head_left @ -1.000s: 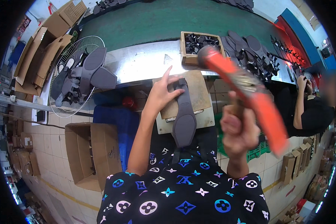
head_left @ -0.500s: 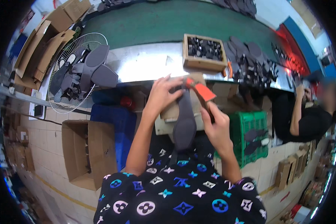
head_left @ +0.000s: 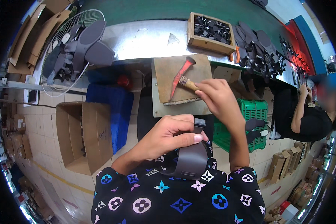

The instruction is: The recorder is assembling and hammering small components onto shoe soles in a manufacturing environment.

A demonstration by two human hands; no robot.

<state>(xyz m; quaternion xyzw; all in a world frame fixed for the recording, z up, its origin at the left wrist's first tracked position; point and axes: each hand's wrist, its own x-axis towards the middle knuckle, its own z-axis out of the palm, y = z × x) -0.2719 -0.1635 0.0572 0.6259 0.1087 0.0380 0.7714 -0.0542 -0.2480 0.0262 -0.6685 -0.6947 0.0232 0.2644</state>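
Close to my body, my left hand (head_left: 167,135) is closed on a dark grey sandal (head_left: 192,162). Its wide curved strap faces me, and my fingers hide part of it; a small dark block-shaped end shows by the fingertips. Ahead and to the right, the fingers of my right hand (head_left: 221,102) are closed round the end of a hammer's wooden handle. The red-headed hammer (head_left: 180,77) lies on a worn brown board (head_left: 167,71), its head toward the board's middle.
Behind the board runs a metal-edged bench with a wooden box (head_left: 209,46) of small black parts and piled grey soles (head_left: 255,41). A wire basket (head_left: 48,80) of sandals is at left. Cardboard (head_left: 97,138) and green (head_left: 255,108) boxes stand below. A person (head_left: 313,119) sits at right.
The sandal has come off the board toward my body in my left hand. My right hand has lowered the hammer onto the board. The view has shifted forward slightly.
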